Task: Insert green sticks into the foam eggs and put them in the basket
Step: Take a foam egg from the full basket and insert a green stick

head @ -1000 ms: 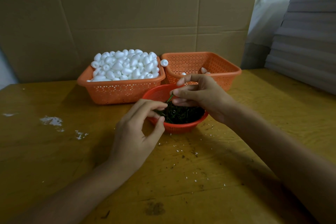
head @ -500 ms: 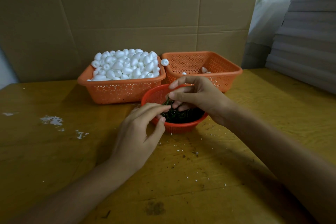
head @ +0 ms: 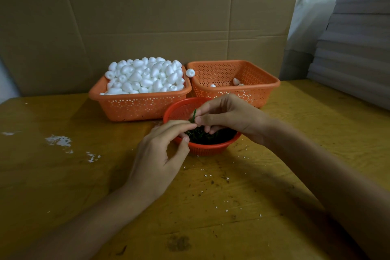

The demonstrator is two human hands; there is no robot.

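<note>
- The right hand (head: 228, 118) pinches one green stick (head: 193, 114) between thumb and forefinger, above the red bowl (head: 207, 149) of sticks.
- The left hand (head: 160, 158) reaches over the bowl's left rim, fingertips at the stick's lower end; whether it grips anything, I cannot tell.
- Foam eggs (head: 145, 76) fill the left basket (head: 137, 106). The right basket (head: 261, 88), just beside it, holds a few.
- The table (head: 274, 186) stretches wide around the bowl, and cardboard (head: 147, 17) stands behind the baskets.
</note>
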